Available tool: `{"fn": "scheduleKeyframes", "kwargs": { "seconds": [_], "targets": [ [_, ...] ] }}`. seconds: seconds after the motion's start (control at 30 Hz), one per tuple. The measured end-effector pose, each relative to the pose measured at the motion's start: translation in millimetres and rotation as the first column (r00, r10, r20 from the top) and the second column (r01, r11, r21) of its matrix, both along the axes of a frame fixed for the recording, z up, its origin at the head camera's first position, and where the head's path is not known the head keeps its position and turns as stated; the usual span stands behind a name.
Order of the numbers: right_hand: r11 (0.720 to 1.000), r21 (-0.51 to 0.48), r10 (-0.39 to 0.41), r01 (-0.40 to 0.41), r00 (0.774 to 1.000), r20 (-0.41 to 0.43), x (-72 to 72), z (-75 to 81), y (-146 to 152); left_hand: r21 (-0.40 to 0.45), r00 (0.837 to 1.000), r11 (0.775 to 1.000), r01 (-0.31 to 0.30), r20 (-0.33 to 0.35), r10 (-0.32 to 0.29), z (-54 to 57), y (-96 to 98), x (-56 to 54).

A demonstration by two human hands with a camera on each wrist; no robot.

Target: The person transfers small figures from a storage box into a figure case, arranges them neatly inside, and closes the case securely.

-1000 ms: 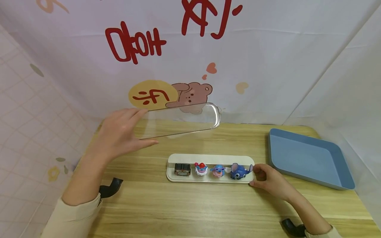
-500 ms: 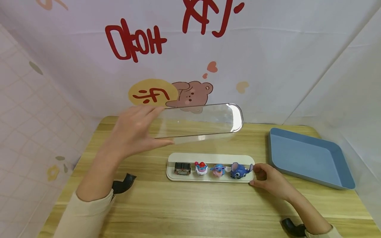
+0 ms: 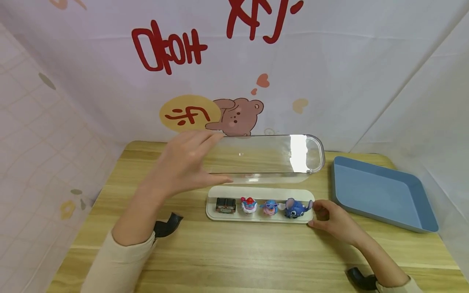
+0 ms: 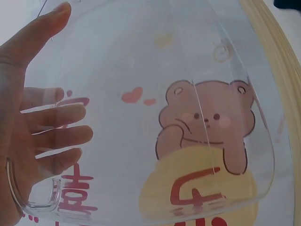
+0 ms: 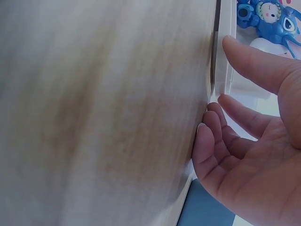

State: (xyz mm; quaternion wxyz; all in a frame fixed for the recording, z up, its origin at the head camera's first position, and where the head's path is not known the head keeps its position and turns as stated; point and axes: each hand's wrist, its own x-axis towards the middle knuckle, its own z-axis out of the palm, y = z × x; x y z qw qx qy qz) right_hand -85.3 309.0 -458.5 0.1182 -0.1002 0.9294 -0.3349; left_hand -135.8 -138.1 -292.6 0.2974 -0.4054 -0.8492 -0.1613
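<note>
My left hand (image 3: pixel 187 162) grips the left end of a long clear plastic cover (image 3: pixel 264 154), thumb on the near edge and fingers on the far edge. The cover is raised behind a long white display base (image 3: pixel 264 192). Along that base stand small figurines: a dark brown block with a face (image 3: pixel 225 206), a white one with a red top (image 3: pixel 249 206), a blue one with sunglasses (image 3: pixel 270 208) and a blue big-eared one (image 3: pixel 296 208). My right hand (image 3: pixel 335 221) holds the base's right end, its thumb (image 5: pixel 254 61) at the near corner and other fingers curled.
A shallow blue tray (image 3: pixel 381 195) lies at the back right of the wooden table (image 3: pixel 249 256). White printed cloth (image 3: pixel 329 73) hangs behind and at both sides. Black curved pieces (image 3: pixel 168 225) sit at both wrists.
My left hand has carried the clear cover to the right, and its right end has come lower, toward the base. The right hand, base and figurines stay in place.
</note>
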Motion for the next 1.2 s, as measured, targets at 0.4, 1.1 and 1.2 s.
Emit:
{"fn": "scheduleKeyframes", "kwargs": {
  "seconds": [0.4,1.1,1.2],
  "targets": [
    [1.000,-0.019,-0.004,0.004,1.000,-0.005,-0.4,2.5,1,-0.003,0.999,0.999,0.035,0.001,-0.035,1.6,22.6,3.2],
    [0.999,-0.045,0.018,-0.019,1.000,-0.014,0.4,-0.3,0,-0.067,0.990,0.998,0.023,0.144,-0.013,-1.9,42.7,14.5],
    [0.999,-0.045,0.027,-0.029,0.999,-0.030,0.0,-0.5,0,-0.074,0.988,0.997,0.018,0.156,-0.006,-2.8,44.7,15.9]
  ]
}}
